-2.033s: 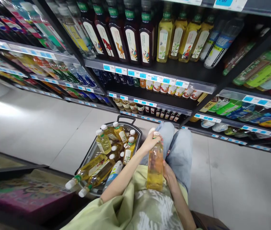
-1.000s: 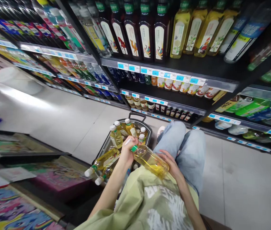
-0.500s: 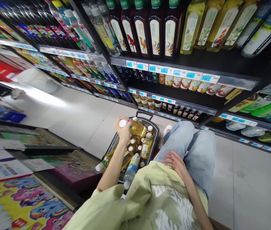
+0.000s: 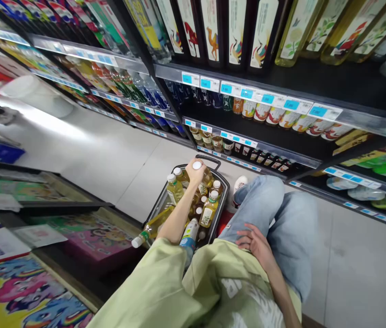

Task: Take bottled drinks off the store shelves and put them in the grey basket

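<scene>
My left hand point(image 4: 195, 172) is closed around the neck of a bottle whose white cap point(image 4: 197, 165) shows above the fingers; the rest of that bottle is mostly hidden. It is over the far end of a dark basket point(image 4: 225, 193) filled with several white-capped bottles of yellow drink. One upright yellow bottle point(image 4: 209, 209) is on the basket's right side, and another point(image 4: 175, 188) on its left. A tilted bottle point(image 4: 155, 225) leans over the left rim. A blue-labelled bottle point(image 4: 189, 234) lies nearest me. My right hand point(image 4: 255, 243) rests on my jeans, fingers loosely apart, holding nothing.
Drink shelves point(image 4: 247, 93) with price tags run across the top and right. My shoe point(image 4: 240, 184) is right of the basket. Cartoon-printed boxes point(image 4: 36, 291) stand at the lower left. A white tub point(image 4: 39, 95) is on the floor farther back.
My left hand has moved right and away from me, over the basket's far end, with the white-capped bottle. Bottles at the basket's left now show. My right hand stays on my lap.
</scene>
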Available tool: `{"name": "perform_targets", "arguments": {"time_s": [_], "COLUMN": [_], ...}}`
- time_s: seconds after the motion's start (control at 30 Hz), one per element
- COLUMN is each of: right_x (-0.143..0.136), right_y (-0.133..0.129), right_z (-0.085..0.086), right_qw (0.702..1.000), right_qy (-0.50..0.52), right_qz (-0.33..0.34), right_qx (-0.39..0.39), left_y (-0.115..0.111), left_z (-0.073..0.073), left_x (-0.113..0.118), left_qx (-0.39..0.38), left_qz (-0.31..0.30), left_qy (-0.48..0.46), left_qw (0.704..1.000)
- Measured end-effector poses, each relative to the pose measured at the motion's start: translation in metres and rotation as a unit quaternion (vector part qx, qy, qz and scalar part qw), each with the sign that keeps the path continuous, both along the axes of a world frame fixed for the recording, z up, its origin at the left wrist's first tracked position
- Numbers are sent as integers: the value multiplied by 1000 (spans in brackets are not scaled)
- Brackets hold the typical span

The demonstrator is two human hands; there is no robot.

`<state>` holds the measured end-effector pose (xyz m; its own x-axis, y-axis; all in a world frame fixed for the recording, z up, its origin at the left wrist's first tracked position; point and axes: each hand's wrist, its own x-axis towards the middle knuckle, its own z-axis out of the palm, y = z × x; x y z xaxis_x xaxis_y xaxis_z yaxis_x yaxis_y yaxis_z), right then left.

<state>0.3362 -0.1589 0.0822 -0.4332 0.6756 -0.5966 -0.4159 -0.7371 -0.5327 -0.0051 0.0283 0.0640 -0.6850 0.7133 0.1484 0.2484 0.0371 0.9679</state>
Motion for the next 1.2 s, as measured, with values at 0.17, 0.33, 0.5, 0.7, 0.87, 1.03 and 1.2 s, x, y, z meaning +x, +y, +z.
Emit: {"name": "perform_targets", "arguments": {"time_s": [0.17, 0.33, 0.5, 0.7, 0.87, 1.03, 1.2], "right_x": [0, -1, -1, -55, -144, -165, -151], "right_y": [1, 3, 1, 65, 168, 178, 148], "right_z": [0, 0, 8, 15, -33, -74, -75], "right_qw": [1000, 1000, 999, 942, 728, 673, 641], "right_qy": [14, 15, -34, -200, -444, -460, -440], "right_qz": [15, 13, 35, 151, 260, 339, 373], "right_qx": [1, -1, 8, 223, 454, 470, 507], "left_y": [8, 3, 2, -8, -9, -8, -16], "left_z": [-17, -34, -31, -25, -20, -19, -38], "left_x": [-12, -8, -1, -5, -11, -16, -2], "left_qx": [-31, -27, -51, -81, -126, -110, -111], "left_qz": [-30, -44, -43, -95, -110, -98, -75], "left_qy": [-33, -24, -3, -30, -24, 7, -9], "left_qw": [999, 998, 998, 992, 986, 989, 991]}}
